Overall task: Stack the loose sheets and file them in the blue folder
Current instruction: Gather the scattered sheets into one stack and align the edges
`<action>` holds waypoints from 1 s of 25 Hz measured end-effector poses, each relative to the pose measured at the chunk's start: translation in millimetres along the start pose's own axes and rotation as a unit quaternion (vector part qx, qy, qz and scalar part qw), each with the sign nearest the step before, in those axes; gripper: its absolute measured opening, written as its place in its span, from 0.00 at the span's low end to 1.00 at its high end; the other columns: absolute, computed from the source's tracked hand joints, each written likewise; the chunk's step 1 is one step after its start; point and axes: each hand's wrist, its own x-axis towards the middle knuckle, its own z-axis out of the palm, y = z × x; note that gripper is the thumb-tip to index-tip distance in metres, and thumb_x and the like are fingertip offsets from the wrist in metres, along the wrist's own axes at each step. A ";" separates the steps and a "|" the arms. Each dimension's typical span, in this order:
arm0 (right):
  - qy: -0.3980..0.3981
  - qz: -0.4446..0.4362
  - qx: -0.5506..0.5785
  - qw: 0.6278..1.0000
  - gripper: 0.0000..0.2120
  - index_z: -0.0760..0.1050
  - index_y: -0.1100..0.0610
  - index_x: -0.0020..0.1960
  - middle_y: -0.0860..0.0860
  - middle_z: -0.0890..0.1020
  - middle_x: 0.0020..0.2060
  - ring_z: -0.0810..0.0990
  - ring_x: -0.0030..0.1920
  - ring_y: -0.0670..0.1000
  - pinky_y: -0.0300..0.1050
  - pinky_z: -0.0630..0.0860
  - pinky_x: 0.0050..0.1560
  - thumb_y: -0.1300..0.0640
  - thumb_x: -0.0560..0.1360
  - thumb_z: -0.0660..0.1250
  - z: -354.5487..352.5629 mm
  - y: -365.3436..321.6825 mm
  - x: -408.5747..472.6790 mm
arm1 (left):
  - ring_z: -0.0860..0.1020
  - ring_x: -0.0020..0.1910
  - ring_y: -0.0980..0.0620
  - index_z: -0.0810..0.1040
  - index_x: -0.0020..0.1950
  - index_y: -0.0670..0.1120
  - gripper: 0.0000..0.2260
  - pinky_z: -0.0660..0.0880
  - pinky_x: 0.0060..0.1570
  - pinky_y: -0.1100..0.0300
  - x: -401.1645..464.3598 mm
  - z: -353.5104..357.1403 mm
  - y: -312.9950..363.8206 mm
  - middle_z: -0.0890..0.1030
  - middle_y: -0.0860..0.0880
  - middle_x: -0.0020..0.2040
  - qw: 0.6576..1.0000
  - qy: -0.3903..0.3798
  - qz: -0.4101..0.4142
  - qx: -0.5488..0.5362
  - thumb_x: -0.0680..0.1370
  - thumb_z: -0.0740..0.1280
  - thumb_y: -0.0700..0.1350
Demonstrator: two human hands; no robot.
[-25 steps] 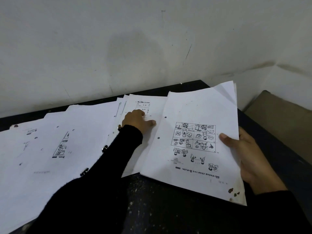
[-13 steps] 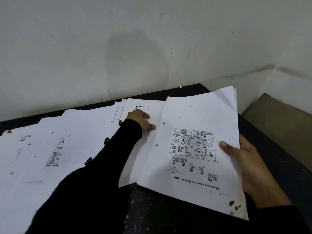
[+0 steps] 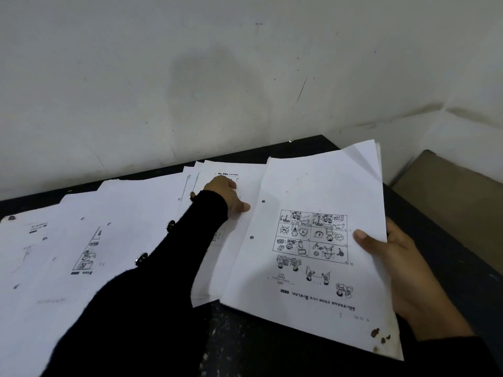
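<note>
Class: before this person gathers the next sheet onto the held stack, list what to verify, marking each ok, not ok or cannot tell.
1. Right hand grips white cartoon-printed paper stack: ok.
2. Left hand rests on next white punched sheet: ok.
3. Stack edges squared: not ok, far corners fan out.
4. All loose white sheets gathered: not ok, still spread over black table.
5. Blue folder ready: cannot tell, not visible.

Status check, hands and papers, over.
Right hand grips sheet stack. Left hand flat on loose sheet. More sheets spread left. Blue folder unseen.
</note>
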 end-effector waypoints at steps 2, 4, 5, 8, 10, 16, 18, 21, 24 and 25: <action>0.002 0.001 0.003 1.000 0.17 0.74 0.50 0.64 0.55 0.86 0.50 0.86 0.46 0.59 0.55 0.80 0.44 0.64 0.77 0.63 -0.3 0.6 0.6 | 0.76 0.61 0.43 0.68 0.66 0.40 0.33 0.72 0.63 0.51 1.6 2.2 1.6 0.78 0.42 0.59 1.000 0.015 0.001 -0.003 0.65 0.78 0.42; 0.003 0.001 0.006 1.000 0.18 0.74 0.51 0.64 0.55 0.86 0.50 0.86 0.46 0.59 0.55 0.80 0.44 0.64 0.77 0.63 -0.3 1.0 1.1 | 0.77 0.59 0.42 0.70 0.65 0.38 0.30 0.74 0.60 0.50 -1.6 3.2 4.1 0.78 0.41 0.59 0.999 0.028 0.007 0.020 0.67 0.77 0.42; 0.002 0.001 0.006 1.000 0.18 0.74 0.51 0.64 0.55 0.86 0.50 0.85 0.46 0.59 0.55 0.80 0.44 0.65 0.77 0.63 -0.4 1.2 1.2 | 0.77 0.59 0.41 0.71 0.64 0.38 0.28 0.75 0.59 0.50 -1.3 2.2 4.7 0.78 0.41 0.59 0.999 0.029 0.009 0.027 0.68 0.76 0.42; 0.001 -0.001 0.003 1.000 0.18 0.74 0.51 0.64 0.54 0.86 0.50 0.86 0.46 0.58 0.54 0.80 0.43 0.65 0.77 0.63 0.1 1.2 0.9 | 0.78 0.58 0.40 0.74 0.61 0.41 0.25 0.74 0.61 0.50 0.1 -0.8 1.6 0.79 0.40 0.58 0.999 -0.011 -0.009 -0.032 0.67 0.77 0.40; 0.001 0.000 -0.001 1.000 0.17 0.74 0.51 0.64 0.54 0.86 0.49 0.86 0.45 0.58 0.53 0.80 0.42 0.64 0.77 0.63 0.4 0.9 0.5 | 0.79 0.57 0.40 0.75 0.59 0.41 0.24 0.74 0.62 0.50 0.0 -2.6 0.0 0.80 0.41 0.56 0.999 -0.019 -0.013 -0.045 0.66 0.77 0.39; 0.003 0.000 -0.007 1.000 0.18 0.74 0.49 0.64 0.54 0.86 0.49 0.86 0.46 0.59 0.56 0.79 0.45 0.64 0.78 0.63 -1.8 3.5 0.3 | 0.77 0.46 0.49 0.77 0.56 0.44 0.20 0.72 0.44 0.63 19.0 -10.7 6.8 0.80 0.46 0.51 0.999 0.010 0.034 -0.011 0.68 0.76 0.46; 0.004 0.001 -0.015 1.000 0.18 0.74 0.48 0.64 0.54 0.86 0.50 0.85 0.47 0.60 0.61 0.79 0.49 0.63 0.78 0.63 -3.3 4.3 1.3 | 0.76 0.58 0.48 0.76 0.61 0.46 0.23 0.71 0.56 0.60 30.1 -6.4 8.4 0.77 0.47 0.60 0.996 0.056 0.059 0.033 0.69 0.75 0.51; 0.004 0.009 -0.023 1.000 0.15 0.75 0.47 0.61 0.55 0.86 0.48 0.85 0.44 0.61 0.61 0.80 0.47 0.61 0.78 0.63 -2.2 2.8 0.6 | 0.75 0.60 0.46 0.73 0.66 0.51 0.30 0.70 0.64 0.52 43.2 -5.4 12.6 0.76 0.47 0.63 0.994 0.034 0.078 0.073 0.66 0.76 0.56; 0.003 0.011 -0.014 1.000 0.14 0.76 0.46 0.58 0.54 0.86 0.46 0.86 0.41 0.59 0.54 0.81 0.40 0.62 0.78 0.63 -0.5 -0.1 0.3 | 0.76 0.60 0.44 0.72 0.67 0.53 0.34 0.72 0.63 0.49 54.8 -12.1 16.6 0.73 0.43 0.64 0.992 -0.022 0.085 0.090 0.63 0.78 0.56; 0.006 0.010 -0.013 1.000 0.14 0.76 0.46 0.58 0.54 0.86 0.46 0.86 0.42 0.59 0.53 0.81 0.40 0.62 0.78 0.63 -0.2 -0.8 0.3 | 0.74 0.62 0.44 0.71 0.68 0.52 0.34 0.71 0.64 0.49 58.0 -13.4 17.4 0.73 0.43 0.65 0.991 -0.029 0.088 0.100 0.65 0.78 0.54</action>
